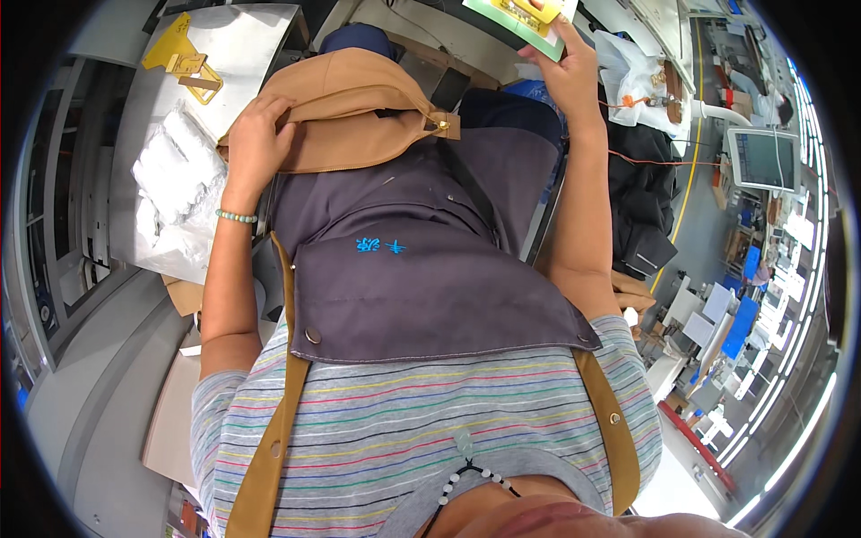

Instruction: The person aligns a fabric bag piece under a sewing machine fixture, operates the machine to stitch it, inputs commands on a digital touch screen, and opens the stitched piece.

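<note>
A tan fabric piece shaped like a bag, with a zipper and a small brass pull, lies across my lap over the dark grey apron. My left hand is closed on its left part, fingers curled over a fold. My right hand is raised at the top edge of the view and grips a light green board with a yellow piece on it; the board is partly cut off by the frame.
A metal table at the left holds a yellow template and white plastic-wrapped bundles. At the right are white plastic bags, dark material, an orange cable and a monitor. Workstations line the aisle beyond.
</note>
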{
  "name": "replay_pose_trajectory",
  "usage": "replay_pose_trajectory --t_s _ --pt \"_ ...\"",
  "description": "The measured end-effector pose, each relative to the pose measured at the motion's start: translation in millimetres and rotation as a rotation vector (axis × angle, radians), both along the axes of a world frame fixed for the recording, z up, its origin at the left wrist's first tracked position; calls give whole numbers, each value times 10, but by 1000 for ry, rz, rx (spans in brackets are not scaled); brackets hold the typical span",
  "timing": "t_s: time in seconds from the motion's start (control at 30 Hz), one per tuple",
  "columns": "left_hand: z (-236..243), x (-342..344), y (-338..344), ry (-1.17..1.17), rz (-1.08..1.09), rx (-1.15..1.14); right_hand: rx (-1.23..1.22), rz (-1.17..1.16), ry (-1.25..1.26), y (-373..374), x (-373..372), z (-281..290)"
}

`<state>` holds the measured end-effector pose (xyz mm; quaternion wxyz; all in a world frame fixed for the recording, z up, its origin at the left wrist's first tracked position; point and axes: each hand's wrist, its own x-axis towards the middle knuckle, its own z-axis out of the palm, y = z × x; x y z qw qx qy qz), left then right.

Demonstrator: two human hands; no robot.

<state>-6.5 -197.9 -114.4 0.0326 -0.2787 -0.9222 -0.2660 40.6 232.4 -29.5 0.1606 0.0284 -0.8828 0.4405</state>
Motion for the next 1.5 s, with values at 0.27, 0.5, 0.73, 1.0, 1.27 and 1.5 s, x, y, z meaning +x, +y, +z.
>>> replay_pose_trajectory --t_s 0.27,0.5,0.73,1.0,1.27,1.5 --pt "394 -290 126 -190 90 169 56 50 68 -593 403 34" --pt "398 -544 240 -418 -41 235 382 413 176 -1448 616 -385" --pt "750 -594 464 -168 -22 -18 586 307 272 -1077 507 -497" --pt "1218 -225 1051 -219 -609 123 618 454 492 -1272 514 551" --pt "1140 42 1325 -808 -1003 486 535 627 736 -1487 463 1116" --pt "1618 220 1654 -1662 -686 702 -606 438 45 -222 782 1417"
